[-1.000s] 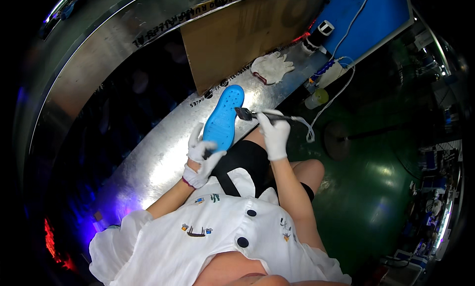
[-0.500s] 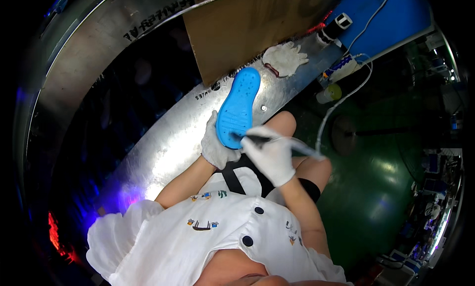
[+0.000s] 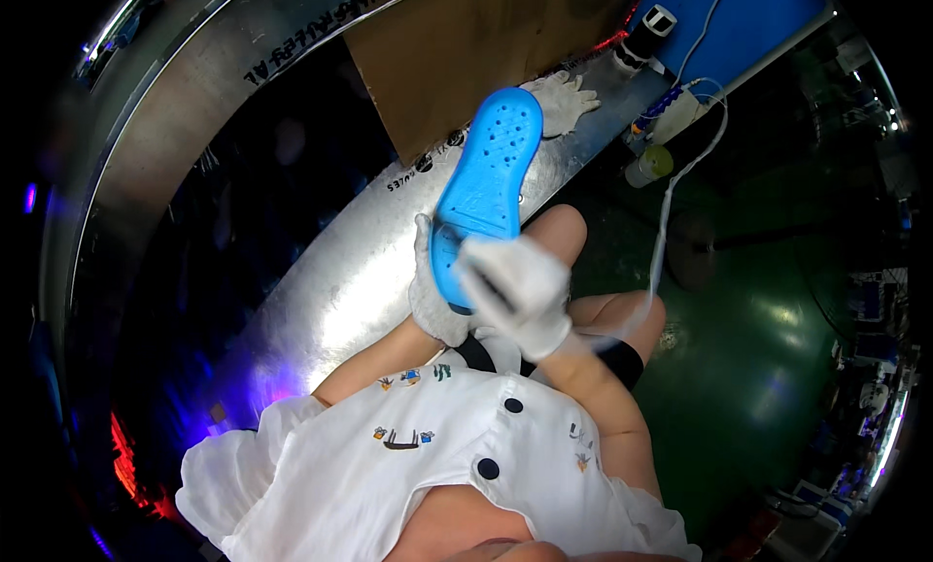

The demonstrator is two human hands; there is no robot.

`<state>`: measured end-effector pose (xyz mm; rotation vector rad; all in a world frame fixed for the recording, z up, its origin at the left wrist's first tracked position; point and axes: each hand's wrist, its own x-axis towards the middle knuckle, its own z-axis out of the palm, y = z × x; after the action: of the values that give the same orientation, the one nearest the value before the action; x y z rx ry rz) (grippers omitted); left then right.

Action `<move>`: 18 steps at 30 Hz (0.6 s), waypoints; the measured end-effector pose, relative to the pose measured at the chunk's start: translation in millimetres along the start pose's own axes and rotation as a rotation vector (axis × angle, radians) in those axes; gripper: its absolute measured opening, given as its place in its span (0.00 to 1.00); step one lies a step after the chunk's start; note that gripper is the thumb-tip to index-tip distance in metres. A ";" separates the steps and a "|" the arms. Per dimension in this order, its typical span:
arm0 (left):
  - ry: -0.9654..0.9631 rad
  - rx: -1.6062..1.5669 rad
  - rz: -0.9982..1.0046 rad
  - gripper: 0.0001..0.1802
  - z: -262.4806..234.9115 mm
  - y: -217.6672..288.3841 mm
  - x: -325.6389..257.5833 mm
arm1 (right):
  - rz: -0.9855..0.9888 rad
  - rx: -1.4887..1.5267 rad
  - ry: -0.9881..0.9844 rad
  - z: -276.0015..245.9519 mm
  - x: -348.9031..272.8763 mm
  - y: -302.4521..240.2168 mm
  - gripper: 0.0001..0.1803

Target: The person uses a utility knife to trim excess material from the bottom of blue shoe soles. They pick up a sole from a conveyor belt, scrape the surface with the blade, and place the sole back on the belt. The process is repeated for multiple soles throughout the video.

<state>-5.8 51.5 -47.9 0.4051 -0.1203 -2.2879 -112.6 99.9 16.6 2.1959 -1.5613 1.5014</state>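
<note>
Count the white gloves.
3: one on the left hand, one on the right hand, a spare glove on the metal bench partly behind the blue sole; others may be hidden.

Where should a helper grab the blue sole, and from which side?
Probably by the far end of the blue sole, coming from the far side, fingers and thumb on opposite edges. That rounded end points away from the person with both edges uncovered, while the left hand cups the near end and the blurred right hand partly covers it.
</note>
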 end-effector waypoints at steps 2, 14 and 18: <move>-0.077 -0.137 -0.036 0.58 -5.1 5.6 -0.5 | 0.081 0.187 -0.088 -2.3 -4.6 -13.9 0.07; -0.121 0.030 -0.077 0.57 -18.9 26.9 8.3 | 0.602 0.360 0.163 -3.5 -10.8 6.2 0.12; -0.355 -0.036 -0.038 0.53 3.6 26.6 5.3 | 0.186 0.247 0.016 2.8 -18.6 -30.4 0.14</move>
<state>8.3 29.4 -40.2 -0.0215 -0.2508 -2.3760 -88.3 126.1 15.4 2.2036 -1.6987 1.8519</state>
